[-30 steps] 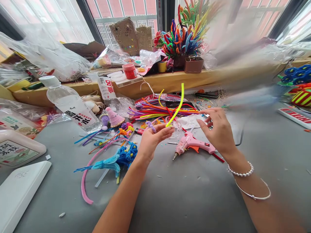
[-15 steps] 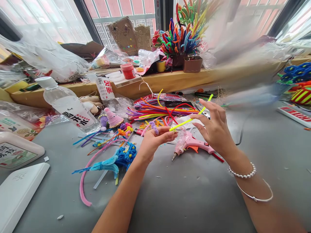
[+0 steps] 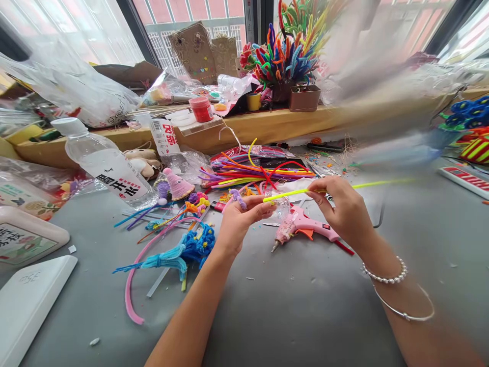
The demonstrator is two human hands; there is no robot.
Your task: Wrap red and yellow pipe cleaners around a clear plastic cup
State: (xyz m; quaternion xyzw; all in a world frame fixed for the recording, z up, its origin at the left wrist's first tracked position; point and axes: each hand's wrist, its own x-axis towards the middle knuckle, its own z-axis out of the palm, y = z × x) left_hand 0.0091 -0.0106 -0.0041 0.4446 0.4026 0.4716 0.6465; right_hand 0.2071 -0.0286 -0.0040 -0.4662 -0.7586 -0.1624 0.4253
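A bright yellow pipe cleaner (image 3: 287, 194) stretches between my two hands, nearly level above the table. My left hand (image 3: 241, 220) pinches its left end between thumb and fingers, and a purple fuzzy ring (image 3: 238, 199) sits on one of its fingers. Farther along, my right hand (image 3: 341, 206) grips the pipe cleaner with thumb and fingertips closed; the rest runs out to the right past the knuckles. Below and between the hands lies a pink hot glue gun (image 3: 301, 224), its nozzle toward the lower left. Behind them spreads a pile of coloured pipe cleaners (image 3: 229, 171).
Blue fuzzy flowers (image 3: 198, 244) and a curved pink strip (image 3: 132, 300) lie left of my left forearm. A water bottle (image 3: 103, 158) leans behind them. A white box (image 3: 34, 300) is at the left edge. Pots of pipe-cleaner plants (image 3: 304, 98) stand on the back ledge.
My right hand has closed on the yellow pipe cleaner, its fingers having been spread before. The pipe cleaner has swung from slanting upward to almost level. My left hand keeps its pinch.
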